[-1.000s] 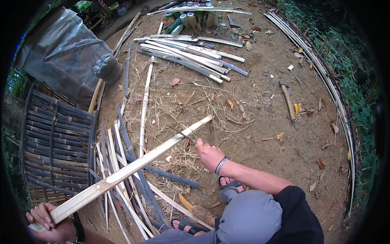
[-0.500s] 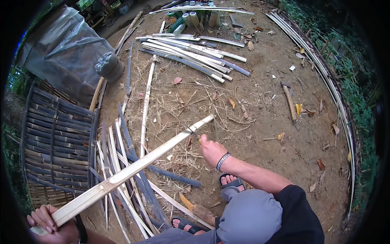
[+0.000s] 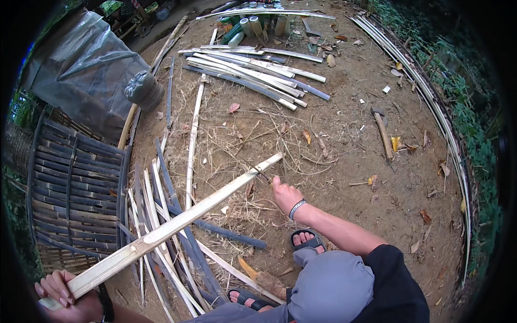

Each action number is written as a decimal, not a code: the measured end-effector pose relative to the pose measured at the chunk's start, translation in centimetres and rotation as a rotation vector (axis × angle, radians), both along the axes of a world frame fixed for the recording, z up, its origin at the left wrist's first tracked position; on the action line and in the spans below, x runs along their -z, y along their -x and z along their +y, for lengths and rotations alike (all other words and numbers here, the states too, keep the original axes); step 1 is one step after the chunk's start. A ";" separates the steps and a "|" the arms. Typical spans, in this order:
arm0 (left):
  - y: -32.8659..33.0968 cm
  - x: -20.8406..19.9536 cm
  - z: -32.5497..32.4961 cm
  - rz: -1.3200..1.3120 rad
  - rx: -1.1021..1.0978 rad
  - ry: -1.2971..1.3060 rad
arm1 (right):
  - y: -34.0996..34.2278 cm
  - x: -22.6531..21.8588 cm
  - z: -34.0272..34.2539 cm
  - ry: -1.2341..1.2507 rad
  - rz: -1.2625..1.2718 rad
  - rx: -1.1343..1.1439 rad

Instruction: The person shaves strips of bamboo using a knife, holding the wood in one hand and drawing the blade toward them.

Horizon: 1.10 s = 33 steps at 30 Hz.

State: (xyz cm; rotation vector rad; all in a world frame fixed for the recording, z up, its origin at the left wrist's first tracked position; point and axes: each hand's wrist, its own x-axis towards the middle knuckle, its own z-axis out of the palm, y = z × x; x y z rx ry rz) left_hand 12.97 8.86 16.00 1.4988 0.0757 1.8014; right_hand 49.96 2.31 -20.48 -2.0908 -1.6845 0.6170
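A long, pale split-bamboo strip [image 3: 186,219] slants from the lower left up to the middle. My left hand [image 3: 69,295] is closed around its near end, fingers curled over the edge. Near the strip's far end, my right hand [image 3: 286,197] is closed on a knife, its handle mostly hidden in the fist. The knife's thin dark blade [image 3: 260,171] meets the strip close to the tip. Beneath the strip lie several light and dark bamboo slats [image 3: 161,237], fanned out on the ground.
A pile of cut slats [image 3: 253,72] lies farther ahead, with upright bamboo tubes [image 3: 255,25] behind it. To the right rests a wooden-handled tool [image 3: 383,133]. A slatted bamboo panel [image 3: 78,183] and a plastic sheet [image 3: 91,70] stand left. Long strips [image 3: 431,97] edge the right side.
My right hand has shifted slightly to the right, away from the strip, and more of the knife blade shows. My left hand keeps its hold and the strip has barely moved.
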 end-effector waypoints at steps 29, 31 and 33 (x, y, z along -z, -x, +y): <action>-1.0 -0.2 -0.2 -0.005 -0.029 -0.022 | -1.6 2.7 0.1 0.034 -0.042 0.073; -0.6 -0.2 -0.2 0.014 0.024 -0.026 | -1.4 1.8 0.2 0.103 0.032 0.027; -0.4 0.0 -0.3 0.030 0.014 -0.009 | 0.1 0.0 0.1 0.022 0.029 -0.023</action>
